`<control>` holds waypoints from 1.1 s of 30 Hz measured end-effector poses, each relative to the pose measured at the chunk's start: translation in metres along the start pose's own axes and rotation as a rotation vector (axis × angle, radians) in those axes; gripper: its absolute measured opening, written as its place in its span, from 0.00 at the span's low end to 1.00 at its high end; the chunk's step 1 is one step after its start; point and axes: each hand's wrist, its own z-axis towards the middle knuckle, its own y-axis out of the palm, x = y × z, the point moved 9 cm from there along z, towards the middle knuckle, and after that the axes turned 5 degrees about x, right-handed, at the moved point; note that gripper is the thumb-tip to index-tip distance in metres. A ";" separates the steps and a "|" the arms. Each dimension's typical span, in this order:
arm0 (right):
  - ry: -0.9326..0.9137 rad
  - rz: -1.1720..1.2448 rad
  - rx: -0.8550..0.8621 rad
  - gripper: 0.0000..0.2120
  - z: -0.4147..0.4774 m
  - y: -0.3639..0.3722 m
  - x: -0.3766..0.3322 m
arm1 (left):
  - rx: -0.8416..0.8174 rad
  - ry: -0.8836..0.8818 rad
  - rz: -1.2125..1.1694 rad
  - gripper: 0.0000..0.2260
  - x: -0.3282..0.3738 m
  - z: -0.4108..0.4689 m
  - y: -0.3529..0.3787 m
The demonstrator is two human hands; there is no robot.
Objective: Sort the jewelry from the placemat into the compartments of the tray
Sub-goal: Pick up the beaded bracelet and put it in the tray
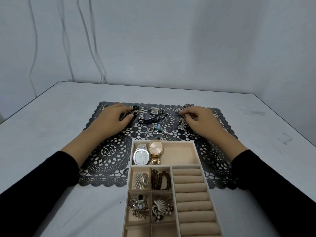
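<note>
Up on the placemat, the left hand pinches dark beads, the right hand silver chains; the tray lies nearer, between the forearms.

Views: I get just one feed, the head camera (so no two views overlap).
Position: worn on the person's head, above the near side of the white table.
Direction: forward and down, towards the pale grey wall behind the far edge.
Nearness: close; the beige velvet compartment tray runs off my bottom edge, and the black lace-pattern placemat lies mid-frame.
Lens: wide-angle; the table edges splay outwards.
Framing: the left hand and right hand reach in from the lower corners.
</note>
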 end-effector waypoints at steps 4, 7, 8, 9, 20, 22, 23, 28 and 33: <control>-0.047 0.043 -0.032 0.10 0.014 0.013 -0.019 | -0.031 0.042 -0.023 0.17 0.009 0.001 0.003; -0.066 0.072 -0.113 0.10 0.024 0.030 -0.030 | -0.021 0.064 -0.104 0.14 0.016 0.003 0.002; -0.077 0.079 -0.138 0.10 0.027 0.035 -0.035 | -0.018 0.055 -0.144 0.13 0.016 0.004 0.002; -0.087 0.086 -0.159 0.10 0.030 0.040 -0.040 | -0.019 0.044 -0.188 0.13 0.016 0.004 0.002; -0.241 0.012 -0.326 0.14 0.054 0.082 -0.076 | 0.021 -0.013 -0.437 0.11 0.008 0.007 0.003; -0.262 -0.032 -0.358 0.14 0.054 0.088 -0.078 | 0.051 -0.011 -0.438 0.10 0.008 0.007 0.000; -0.272 -0.045 -0.364 0.13 0.054 0.091 -0.079 | 0.062 -0.012 -0.436 0.09 0.007 0.007 -0.002; -0.298 -0.054 -0.351 0.08 0.052 0.094 -0.082 | 0.086 -0.029 -0.413 0.07 0.004 0.007 -0.002; -0.224 0.067 -0.289 0.04 0.056 0.086 -0.076 | 0.111 -0.025 -0.330 0.06 0.003 0.007 -0.002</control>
